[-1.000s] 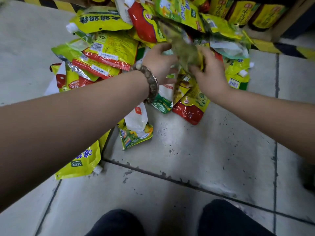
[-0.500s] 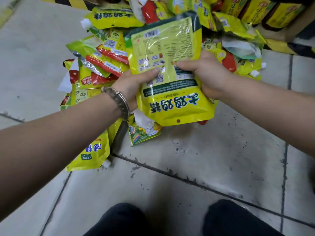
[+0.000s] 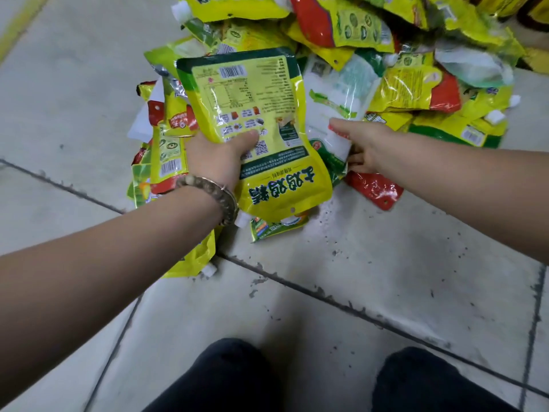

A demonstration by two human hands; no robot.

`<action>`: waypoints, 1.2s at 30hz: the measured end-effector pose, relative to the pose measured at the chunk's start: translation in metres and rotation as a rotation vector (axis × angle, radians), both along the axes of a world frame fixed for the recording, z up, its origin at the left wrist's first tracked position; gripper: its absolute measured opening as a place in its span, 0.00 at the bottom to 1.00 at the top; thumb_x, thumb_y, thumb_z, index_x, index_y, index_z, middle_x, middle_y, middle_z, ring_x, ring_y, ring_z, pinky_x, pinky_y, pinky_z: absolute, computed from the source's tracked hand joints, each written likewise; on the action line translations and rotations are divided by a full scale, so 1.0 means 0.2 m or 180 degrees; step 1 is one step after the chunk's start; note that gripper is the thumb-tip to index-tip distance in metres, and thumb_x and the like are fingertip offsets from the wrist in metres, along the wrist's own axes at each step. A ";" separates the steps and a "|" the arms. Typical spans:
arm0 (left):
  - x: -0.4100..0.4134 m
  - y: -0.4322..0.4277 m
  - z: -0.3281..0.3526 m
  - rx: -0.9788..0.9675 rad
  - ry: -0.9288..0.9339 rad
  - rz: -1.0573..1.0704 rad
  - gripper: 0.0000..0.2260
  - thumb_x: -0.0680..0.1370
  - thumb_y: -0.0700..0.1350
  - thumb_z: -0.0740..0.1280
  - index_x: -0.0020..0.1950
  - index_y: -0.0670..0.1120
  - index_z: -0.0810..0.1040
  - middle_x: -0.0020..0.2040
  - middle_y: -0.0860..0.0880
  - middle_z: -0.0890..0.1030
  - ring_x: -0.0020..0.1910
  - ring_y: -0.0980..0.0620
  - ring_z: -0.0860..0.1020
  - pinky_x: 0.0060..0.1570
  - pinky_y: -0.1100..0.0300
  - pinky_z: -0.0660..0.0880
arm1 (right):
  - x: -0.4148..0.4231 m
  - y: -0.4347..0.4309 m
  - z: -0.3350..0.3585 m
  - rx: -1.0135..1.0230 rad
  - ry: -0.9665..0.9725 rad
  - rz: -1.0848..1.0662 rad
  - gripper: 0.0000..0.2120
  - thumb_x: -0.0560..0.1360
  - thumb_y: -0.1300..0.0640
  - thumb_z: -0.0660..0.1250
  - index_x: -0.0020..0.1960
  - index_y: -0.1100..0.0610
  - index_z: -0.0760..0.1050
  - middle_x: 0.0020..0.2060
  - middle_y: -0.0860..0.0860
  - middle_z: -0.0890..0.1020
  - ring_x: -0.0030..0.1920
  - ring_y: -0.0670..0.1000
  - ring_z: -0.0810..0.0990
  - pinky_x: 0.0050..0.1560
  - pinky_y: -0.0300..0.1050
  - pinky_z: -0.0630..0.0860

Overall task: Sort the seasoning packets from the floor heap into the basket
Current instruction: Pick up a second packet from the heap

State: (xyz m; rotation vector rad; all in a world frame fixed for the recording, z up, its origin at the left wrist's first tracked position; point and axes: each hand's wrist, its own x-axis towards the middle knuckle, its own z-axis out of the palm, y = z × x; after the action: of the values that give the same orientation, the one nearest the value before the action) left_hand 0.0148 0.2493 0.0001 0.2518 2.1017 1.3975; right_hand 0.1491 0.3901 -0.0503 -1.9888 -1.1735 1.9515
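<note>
Head camera is looking down. What is changing here? (Kid one)

The right hand [image 3: 368,144] is letting go of the yellow packet [image 3: 255,114]. A moment ago both hands were holding it. Now the left hand [image 3: 218,157] is holding it alone, with the thumb pressing on the side facing us. (Kid two)

Where is the right hand going? (Kid one)

It is reaching into the heap [image 3: 416,84] on the floor [image 3: 386,278]. Its thumb is lying on a white packet [image 3: 338,93] and its fingers are tucking under the edge. I cannot tell if it is squeezing yet. (Kid two)

And where is the yellow packet sitting? (Kid one)

It is staying up in the left hand, just over the near edge of the heap, with its barcode side showing. (Kid two)

Is it going in the basket? (Kid one)

Not yet. The basket is not showing at all. I am guessing the person is picking a second packet first, so lots of sorting is still waiting. (Kid two)
</note>
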 end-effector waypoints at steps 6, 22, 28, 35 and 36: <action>0.00 -0.03 0.00 0.0061 -0.0079 -0.0045 0.33 0.61 0.49 0.80 0.59 0.40 0.70 0.52 0.45 0.79 0.53 0.43 0.79 0.57 0.46 0.76 | 0.04 0.02 -0.10 0.0922 0.0676 -0.0549 0.07 0.70 0.66 0.71 0.46 0.59 0.76 0.43 0.54 0.81 0.37 0.50 0.80 0.39 0.41 0.78; 0.12 0.01 0.01 0.0335 -0.0525 -0.0871 0.09 0.74 0.38 0.71 0.45 0.52 0.76 0.45 0.53 0.82 0.48 0.50 0.81 0.55 0.50 0.77 | 0.50 -0.10 0.30 0.1610 0.1665 -0.0868 0.24 0.70 0.72 0.63 0.65 0.65 0.71 0.57 0.61 0.80 0.56 0.59 0.81 0.56 0.56 0.78; 0.12 0.04 0.09 0.0438 -0.1729 -0.0521 0.34 0.68 0.70 0.66 0.68 0.52 0.72 0.67 0.50 0.74 0.66 0.47 0.73 0.68 0.42 0.64 | 0.30 -0.20 0.41 0.1823 0.2053 0.0194 0.22 0.62 0.67 0.66 0.55 0.57 0.71 0.42 0.46 0.84 0.46 0.47 0.83 0.47 0.42 0.78; 0.04 0.03 0.09 0.0729 -0.2158 -0.0864 0.36 0.63 0.53 0.77 0.68 0.44 0.73 0.61 0.39 0.79 0.58 0.39 0.78 0.58 0.42 0.75 | 0.05 -0.27 0.36 0.1693 0.1554 0.1688 0.23 0.66 0.64 0.70 0.59 0.56 0.70 0.52 0.54 0.81 0.52 0.53 0.80 0.54 0.48 0.77; 0.01 0.03 0.09 0.0720 -0.2054 -0.0754 0.38 0.58 0.54 0.78 0.66 0.45 0.74 0.59 0.40 0.80 0.57 0.39 0.79 0.59 0.41 0.74 | 0.03 -0.26 0.36 0.1693 0.1587 0.1640 0.19 0.67 0.65 0.69 0.57 0.58 0.71 0.48 0.54 0.81 0.48 0.52 0.80 0.50 0.44 0.77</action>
State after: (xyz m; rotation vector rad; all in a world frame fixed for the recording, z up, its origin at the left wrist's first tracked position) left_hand 0.0172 0.2559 0.0171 0.1102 1.3483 1.3442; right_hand 0.1550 0.3387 0.0223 -0.9320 -1.9039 1.8752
